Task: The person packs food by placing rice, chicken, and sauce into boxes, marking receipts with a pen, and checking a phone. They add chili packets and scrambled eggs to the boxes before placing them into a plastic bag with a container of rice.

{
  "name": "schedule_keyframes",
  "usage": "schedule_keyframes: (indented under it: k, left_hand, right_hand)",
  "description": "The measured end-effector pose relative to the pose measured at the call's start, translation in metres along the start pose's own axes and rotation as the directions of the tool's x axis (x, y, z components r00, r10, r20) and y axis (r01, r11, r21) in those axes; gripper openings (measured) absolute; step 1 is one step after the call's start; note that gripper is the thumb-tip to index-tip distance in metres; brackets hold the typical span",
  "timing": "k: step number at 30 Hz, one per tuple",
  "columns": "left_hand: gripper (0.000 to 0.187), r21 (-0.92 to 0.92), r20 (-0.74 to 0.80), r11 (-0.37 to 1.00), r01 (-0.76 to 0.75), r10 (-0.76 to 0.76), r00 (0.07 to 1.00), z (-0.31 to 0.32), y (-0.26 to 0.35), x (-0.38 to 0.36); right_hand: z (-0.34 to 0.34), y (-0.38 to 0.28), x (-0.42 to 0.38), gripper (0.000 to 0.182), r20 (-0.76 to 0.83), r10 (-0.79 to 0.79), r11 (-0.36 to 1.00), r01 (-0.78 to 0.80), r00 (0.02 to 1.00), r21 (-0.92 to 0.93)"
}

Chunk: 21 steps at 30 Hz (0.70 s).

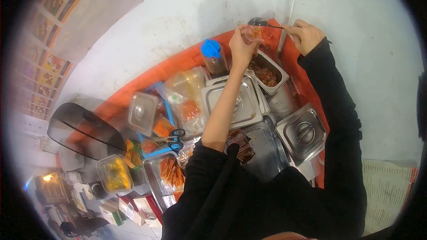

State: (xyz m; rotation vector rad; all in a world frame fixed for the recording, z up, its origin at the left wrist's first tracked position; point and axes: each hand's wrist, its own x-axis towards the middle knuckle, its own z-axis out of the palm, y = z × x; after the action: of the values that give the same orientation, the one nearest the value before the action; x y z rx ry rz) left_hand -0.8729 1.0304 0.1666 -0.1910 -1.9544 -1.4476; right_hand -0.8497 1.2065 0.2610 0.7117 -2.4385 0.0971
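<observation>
Cup: small clear cup (253, 32) is clamped in left hand (242, 44) grip, above the open pan (268, 73).
Spoon: spoon (262, 22) is pinched in right hand (307, 35) grip, bowl at cup's rim.

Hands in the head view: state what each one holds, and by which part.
The left hand grips a small clear cup by its side wall. The right hand pinches a spoon at the far end of its handle.

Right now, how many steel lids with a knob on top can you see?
3: one lid at the left, one under the left forearm, one at the right. Others may be hidden.
</observation>
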Motion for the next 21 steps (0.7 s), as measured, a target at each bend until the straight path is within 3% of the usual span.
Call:
schedule_keyframes:
  k: [8,10,13,21]
  left_hand:
    - [0.053,-0.072,0.020,0.997,0.019,-0.018,1.000,0.000,-0.013,0.000]
    - [0.053,-0.042,0.006,0.999,-0.002,0.002,1.000,-0.005,-0.006,-0.001]
    - [0.054,-0.010,-0.010,1.000,-0.002,0.002,1.000,-0.010,0.000,-0.003]
    - [0.057,-0.036,-0.021,0.999,0.025,-0.026,0.999,-0.016,-0.008,-0.001]
  right_hand:
    - [0.012,0.006,0.003,0.024,-0.029,-0.041,0.989,0.044,0.999,0.140]
    - [0.009,0.004,0.005,0.021,-0.066,0.066,0.945,-0.041,0.996,0.326]
    - [0.017,0.000,0.002,0.019,0.024,0.049,0.946,-0.054,0.998,0.319]
    - [0.020,0.004,0.002,0.016,-0.012,0.107,0.882,-0.089,0.994,0.464]
